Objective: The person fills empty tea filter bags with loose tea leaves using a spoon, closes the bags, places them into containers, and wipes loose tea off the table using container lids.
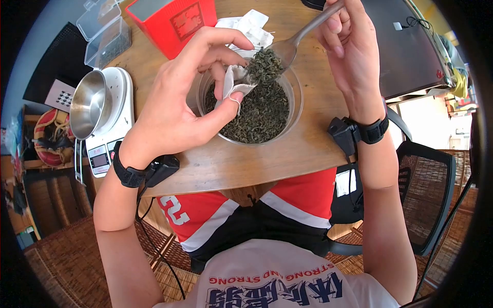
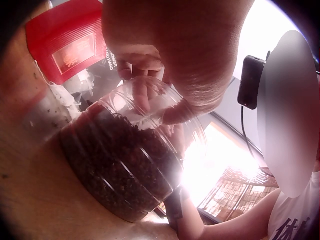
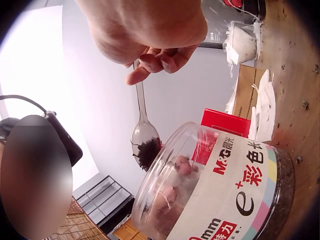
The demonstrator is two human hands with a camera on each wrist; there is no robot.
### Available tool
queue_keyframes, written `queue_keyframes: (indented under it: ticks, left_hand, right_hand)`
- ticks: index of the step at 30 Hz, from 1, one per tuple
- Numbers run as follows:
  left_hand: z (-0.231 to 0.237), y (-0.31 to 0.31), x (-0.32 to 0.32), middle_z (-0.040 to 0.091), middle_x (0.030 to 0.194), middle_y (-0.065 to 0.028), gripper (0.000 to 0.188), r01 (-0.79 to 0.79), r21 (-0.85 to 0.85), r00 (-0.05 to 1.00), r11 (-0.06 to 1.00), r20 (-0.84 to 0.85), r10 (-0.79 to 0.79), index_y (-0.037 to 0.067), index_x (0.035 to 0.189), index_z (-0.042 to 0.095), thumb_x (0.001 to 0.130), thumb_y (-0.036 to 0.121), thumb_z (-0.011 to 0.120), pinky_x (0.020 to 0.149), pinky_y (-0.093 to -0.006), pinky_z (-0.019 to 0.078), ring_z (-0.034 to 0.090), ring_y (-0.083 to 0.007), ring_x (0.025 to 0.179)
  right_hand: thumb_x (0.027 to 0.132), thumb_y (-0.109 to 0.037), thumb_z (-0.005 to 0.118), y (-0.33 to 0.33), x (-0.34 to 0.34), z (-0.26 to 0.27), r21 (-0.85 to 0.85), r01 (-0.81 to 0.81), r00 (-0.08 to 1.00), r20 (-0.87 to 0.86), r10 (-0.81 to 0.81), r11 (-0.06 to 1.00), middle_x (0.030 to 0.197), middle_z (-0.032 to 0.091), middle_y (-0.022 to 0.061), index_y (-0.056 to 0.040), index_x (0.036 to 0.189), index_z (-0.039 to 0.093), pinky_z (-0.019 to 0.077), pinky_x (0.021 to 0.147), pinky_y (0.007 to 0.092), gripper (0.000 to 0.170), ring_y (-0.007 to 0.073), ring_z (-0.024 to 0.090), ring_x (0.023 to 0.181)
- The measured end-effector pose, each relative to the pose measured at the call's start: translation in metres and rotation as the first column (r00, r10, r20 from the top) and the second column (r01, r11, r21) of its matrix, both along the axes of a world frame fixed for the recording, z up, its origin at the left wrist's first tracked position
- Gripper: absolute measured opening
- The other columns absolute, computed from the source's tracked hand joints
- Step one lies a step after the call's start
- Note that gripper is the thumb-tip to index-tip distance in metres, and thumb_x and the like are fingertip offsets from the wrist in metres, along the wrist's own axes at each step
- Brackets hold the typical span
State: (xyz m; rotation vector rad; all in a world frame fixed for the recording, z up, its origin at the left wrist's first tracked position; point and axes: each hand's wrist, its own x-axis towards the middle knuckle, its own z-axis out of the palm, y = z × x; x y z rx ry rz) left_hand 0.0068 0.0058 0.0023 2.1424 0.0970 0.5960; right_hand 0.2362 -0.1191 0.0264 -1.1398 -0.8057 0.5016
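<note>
My left hand [image 1: 177,95] pinches a small white drawstring tea bag [image 1: 232,81] between thumb and fingers, its mouth spread. My right hand [image 1: 354,56] grips the handle of a spoon [image 1: 314,23]. A heap of dark green dried tea leaves [image 1: 264,65] lies on the spoon's tip, right at the bag's mouth. Below both is a clear plastic jar [image 1: 298,95] with loose tea [image 1: 257,120] inside. In the right wrist view, the loaded spoon [image 3: 142,107] slants down beside the jar's rim, and the jar wears a printed label [image 3: 240,185]. Left fingers show through the jar's clear wall.
A white kitchen scale [image 1: 119,95] with a steel bowl [image 1: 82,110] stands at the left. Behind the jar are a red box [image 1: 172,25] and a pile of white bags [image 1: 251,25]. A lidded clear plastic box [image 1: 109,43] sits at the back left; tea crumbs dot the table [image 3: 295,100].
</note>
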Motion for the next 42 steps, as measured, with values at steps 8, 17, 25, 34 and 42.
queue_keyframes:
  ticks: [8, 17, 25, 34, 42]
  left_hand:
    - [0.000, 0.001, 0.001, 0.061, 0.127, -0.0067, 0.056, -0.004, 0.007, 1.000, 1.000, -0.010, 0.004, 0.005, 0.135, 0.050, 0.082, -0.003, 0.068, 0.095, -0.0319, 0.0460, 0.061, -0.0166, 0.112]
    - [-0.002, 0.002, 0.002, 0.063, 0.123, -0.0072, 0.057, 0.013, 0.018, 1.000, 1.000, 0.017, -0.013, 0.006, 0.135, 0.050, 0.082, -0.003, 0.068, 0.092, -0.0310, 0.0461, 0.060, -0.0158, 0.109]
    - [-0.002, 0.000, 0.003, 0.065, 0.118, -0.0084, 0.057, 0.006, -0.015, 1.000, 1.000, 0.023, -0.006, 0.005, 0.135, 0.049, 0.082, -0.003, 0.068, 0.089, -0.0298, 0.0454, 0.060, -0.0147, 0.102]
    - [-0.004, 0.002, 0.004, 0.066, 0.115, -0.0091, 0.058, 0.023, -0.009, 0.998, 1.000, 0.053, -0.022, 0.005, 0.136, 0.049, 0.081, -0.003, 0.068, 0.090, -0.0302, 0.0456, 0.063, -0.0155, 0.100]
    - [-0.001, -0.001, 0.003, 0.067, 0.115, -0.0099, 0.057, 0.007, -0.023, 1.000, 1.000, 0.030, -0.007, 0.004, 0.135, 0.049, 0.081, -0.003, 0.067, 0.090, -0.0305, 0.0462, 0.064, -0.0161, 0.103]
  right_hand:
    - [0.111, -0.045, 0.044, -0.001, 0.004, -0.003, 0.062, -0.055, 0.998, 0.008, 0.054, 0.997, 0.051, 0.044, -0.0061, -0.0122, 0.099, 0.058, 0.0240, 0.041, 0.0206, 0.038, 0.0046, 0.031, 0.037]
    - [0.112, -0.046, 0.041, -0.003, 0.006, -0.004, 0.093, -0.077, 0.997, 0.023, 0.075, 0.993, 0.050, 0.044, -0.0060, -0.0132, 0.099, 0.059, 0.0231, 0.040, 0.0207, 0.039, 0.0049, 0.030, 0.036]
    - [0.112, -0.048, 0.039, -0.005, 0.012, -0.005, 0.158, -0.124, 0.991, 0.072, 0.114, 0.980, 0.052, 0.047, -0.0060, -0.0122, 0.098, 0.059, 0.0248, 0.039, 0.0188, 0.043, 0.0038, 0.032, 0.037]
    - [0.112, -0.048, 0.037, -0.007, 0.003, 0.001, 0.230, 0.015, 0.975, 0.214, -0.066, 0.973, 0.054, 0.049, -0.0064, -0.0120, 0.096, 0.057, 0.0263, 0.039, 0.0163, 0.045, 0.0015, 0.034, 0.038]
    - [0.112, -0.047, 0.038, -0.009, 0.000, 0.005, 0.240, -0.014, 0.989, 0.147, -0.022, 0.971, 0.055, 0.051, -0.0057, -0.0114, 0.096, 0.058, 0.0256, 0.039, 0.0160, 0.044, 0.0012, 0.037, 0.040]
